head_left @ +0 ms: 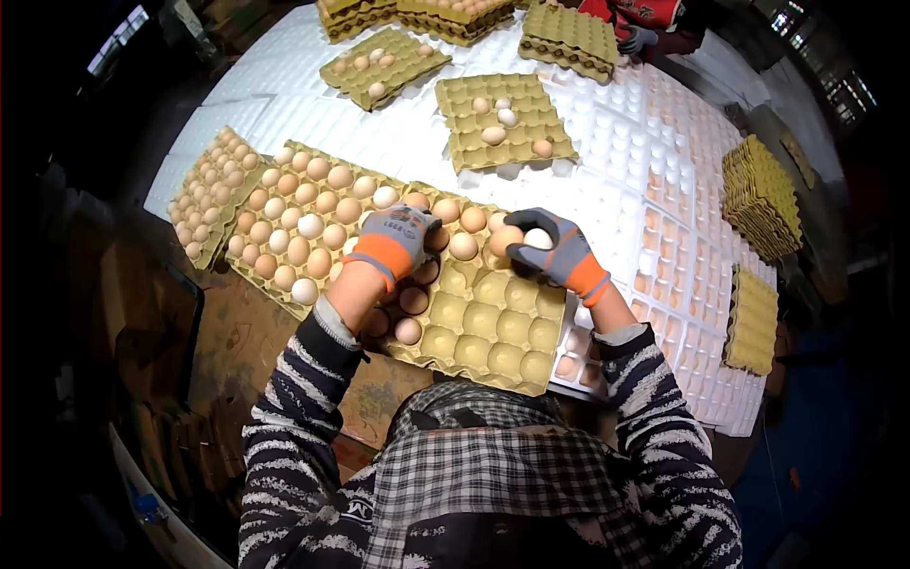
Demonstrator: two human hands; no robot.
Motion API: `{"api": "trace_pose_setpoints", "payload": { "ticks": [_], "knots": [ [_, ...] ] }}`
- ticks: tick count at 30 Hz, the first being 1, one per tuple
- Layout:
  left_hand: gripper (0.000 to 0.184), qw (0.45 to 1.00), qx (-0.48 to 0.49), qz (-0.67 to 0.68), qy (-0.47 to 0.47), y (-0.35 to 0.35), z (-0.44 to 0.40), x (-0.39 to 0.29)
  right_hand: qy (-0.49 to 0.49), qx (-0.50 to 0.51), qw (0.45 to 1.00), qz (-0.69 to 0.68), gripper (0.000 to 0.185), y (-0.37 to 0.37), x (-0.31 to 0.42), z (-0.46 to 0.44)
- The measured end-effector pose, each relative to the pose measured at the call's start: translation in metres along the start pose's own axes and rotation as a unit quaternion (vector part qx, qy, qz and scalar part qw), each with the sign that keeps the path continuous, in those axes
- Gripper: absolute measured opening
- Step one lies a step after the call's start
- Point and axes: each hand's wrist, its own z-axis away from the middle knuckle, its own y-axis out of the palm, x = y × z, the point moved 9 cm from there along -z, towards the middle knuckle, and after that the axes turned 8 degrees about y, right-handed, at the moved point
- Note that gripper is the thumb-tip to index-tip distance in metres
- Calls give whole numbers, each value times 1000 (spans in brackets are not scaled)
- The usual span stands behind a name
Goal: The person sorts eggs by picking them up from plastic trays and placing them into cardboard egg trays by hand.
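My right hand [561, 248], in a grey and orange glove, is closed around two eggs, a brown egg [506, 240] and a white egg [538, 238]. It is over the back right of a yellowish egg tray [493, 327], whose right cups hold nothing. Brown eggs fill this tray's left and back cups, among them a pale egg [463, 247]. My left hand [393, 237], gloved alike, bends its fingers down at the tray's left side, beside a brown egg [438, 239]. What lies under its fingers is hidden. A fuller egg tray [316, 152] adjoins on the left.
Another full egg tray [220, 248] stands far left. Two trays with a few eggs, a nearer tray [464, 156] and a farther tray [417, 71], rest on white moulded trays [616, 180]. Stacked trays [763, 199] stand right. A co-worker's gloved hand [637, 40] is at the back.
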Motion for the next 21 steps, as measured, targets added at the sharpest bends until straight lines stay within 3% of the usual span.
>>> {"api": "trace_pose_setpoints", "payload": {
  "ticks": [2,3,4,5,6,7,8,10,11,13,15,16,17,18,19,20,21],
  "knots": [
    [21,995,71,-70,5,14,-16,-4,-25,7,966,-256,47,-23,15,5],
    [21,995,72,-68,12,20,-19,-6,-52,3,975,-215,47,-32,21,1],
    [25,996,44,-74,31,20,-23,-8,-50,25,992,-112,47,-32,24,-7],
    [29,995,15,-82,49,16,-26,-10,-110,-11,989,103,46,-31,34,-19],
    [29,995,13,-85,55,12,-27,-10,-163,-46,935,313,46,-17,44,-29],
    [32,995,40,-75,57,11,-26,-9,-44,-69,870,487,46,-2,57,-29],
    [35,994,68,-66,58,10,-24,-10,11,-40,796,604,47,14,53,-40],
    [29,996,49,-54,49,3,-19,-10,81,-42,712,696,45,32,25,-67],
    [31,999,22,9,35,1,-17,-3,81,-44,714,694,45,27,27,-68],
    [35,980,-31,194,7,-4,-11,15,27,-21,766,642,41,19,34,-63],
    [39,969,-60,240,-12,-9,-2,31,-14,-41,862,506,47,-14,51,-34],
    [39,926,-78,370,-14,-8,6,37,-38,-51,908,414,50,-34,49,-22],
    [39,865,-91,493,-17,-7,14,41,-20,-39,973,227,45,-51,35,-7],
    [39,787,-101,609,-21,-2,23,40,0,-25,999,30,41,-65,19,11],
    [39,748,-101,656,-8,-3,32,32,60,-3,997,-41,43,-75,4,29],
    [38,706,-101,701,5,-5,41,21,45,1,989,-140,46,-83,-17,43],
    [39,741,-135,654,63,-17,52,6,54,-21,986,-159,47,-89,-34,59]
  ]
}}
